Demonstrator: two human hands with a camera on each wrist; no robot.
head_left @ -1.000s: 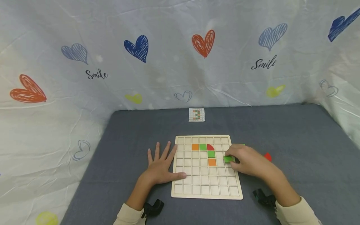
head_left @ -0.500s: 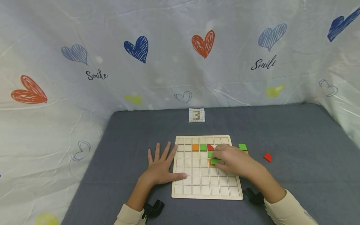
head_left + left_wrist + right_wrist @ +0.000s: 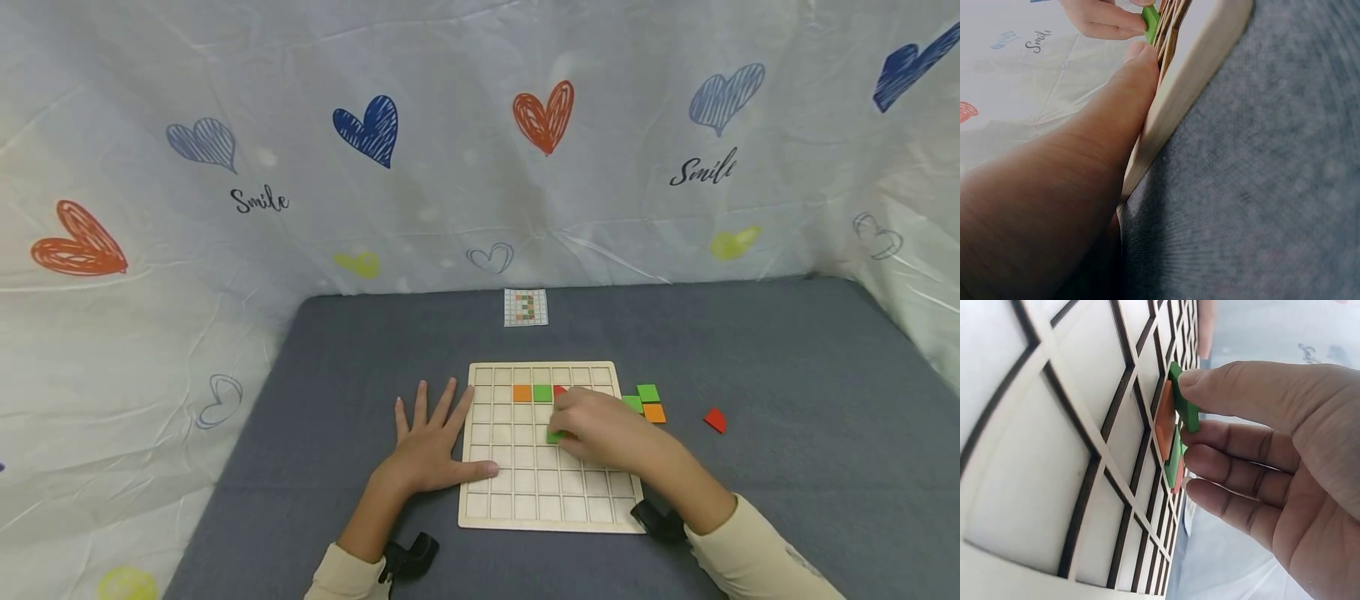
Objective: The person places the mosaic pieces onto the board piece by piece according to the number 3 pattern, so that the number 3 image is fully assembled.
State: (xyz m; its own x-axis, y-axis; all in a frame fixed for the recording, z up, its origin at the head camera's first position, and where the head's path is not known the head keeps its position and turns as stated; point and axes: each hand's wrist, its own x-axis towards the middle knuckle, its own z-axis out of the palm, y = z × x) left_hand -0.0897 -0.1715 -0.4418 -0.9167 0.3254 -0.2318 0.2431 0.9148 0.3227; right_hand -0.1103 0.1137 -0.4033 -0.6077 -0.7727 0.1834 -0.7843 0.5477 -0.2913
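A pale wooden grid board (image 3: 525,504) lies on the dark cloth. My left hand (image 3: 427,454) rests with fingers spread at its left edge, the thumb lying over the frame. Between thumb and fingertips, my right hand (image 3: 607,427) pinches a green square tile (image 3: 1185,400) just above the board. Near that tile, an orange tile (image 3: 1165,419) and another green tile (image 3: 1173,459) sit in the grid. In the head view, an orange square (image 3: 522,393), a green square (image 3: 542,393) and a red piece (image 3: 558,392) fill cells of an upper row; the right hand partly covers the red one.
Right of the board lie two green tiles (image 3: 648,392), an orange tile (image 3: 654,413) and, farther off, a red quarter-round piece (image 3: 715,420). A small printed pattern card (image 3: 526,307) lies at the table's back edge. Behind hangs a white curtain (image 3: 450,208) with hearts.
My right hand has carried the green tile leftward from the board's right edge to the middle columns, uncovering the loose tiles at the right. My left hand has stayed in place.
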